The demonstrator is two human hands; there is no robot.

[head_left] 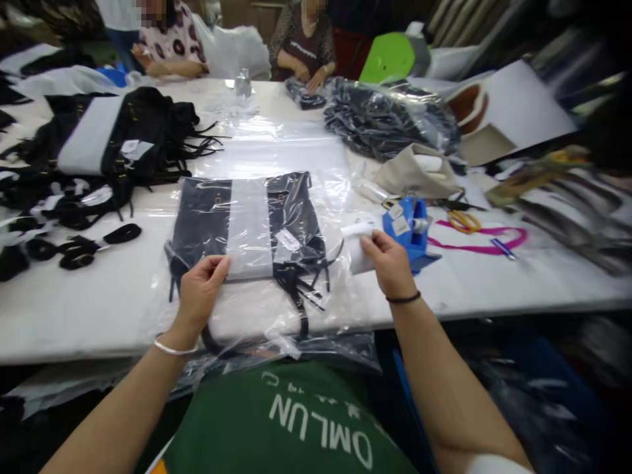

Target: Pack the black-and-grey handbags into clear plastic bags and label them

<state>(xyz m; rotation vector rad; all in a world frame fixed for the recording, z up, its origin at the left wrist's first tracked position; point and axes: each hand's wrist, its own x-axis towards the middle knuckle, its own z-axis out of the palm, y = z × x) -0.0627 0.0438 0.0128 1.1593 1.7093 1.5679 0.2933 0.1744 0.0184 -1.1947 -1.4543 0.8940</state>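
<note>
Surface (pixel 123 309): white, long, running under both my hands and away to the far side, where two other people sit with their own hands on their own work.

Black pile (pixel 123 141): unbagged straps and bags, well out beyond my left hand.

Heap of filled bags (pixel 390 118): dark goods in clear film, far ahead of my right hand.

Bagged item (pixel 251 227): a black-and-white bag with straps, sealed inside a clear plastic sleeve (pixel 296 329), lying flat directly between my hands; the sleeve's near end hangs over the surface edge toward my body.

Tape dispenser (pixel 412 230): blue, just beyond my right hand, touching or nearly so.

Scissors (pixel 464 220): orange handles, further right of the dispenser, beside a pink lanyard (pixel 474 247).

Left hand (pixel 200 289): fingers curled down, thumb and fingertips pinching the near edge of the bagged item through the film.

Right hand (pixel 390 263): closed lightly, thumb and forefinger pinching a white strip (pixel 358 247), tape or label, I cannot tell which.

Step in hand, by my judgement: closing or labelling the packed sleeve. The next move calls for holding the film flat with my left while the strip goes down straight.
</note>
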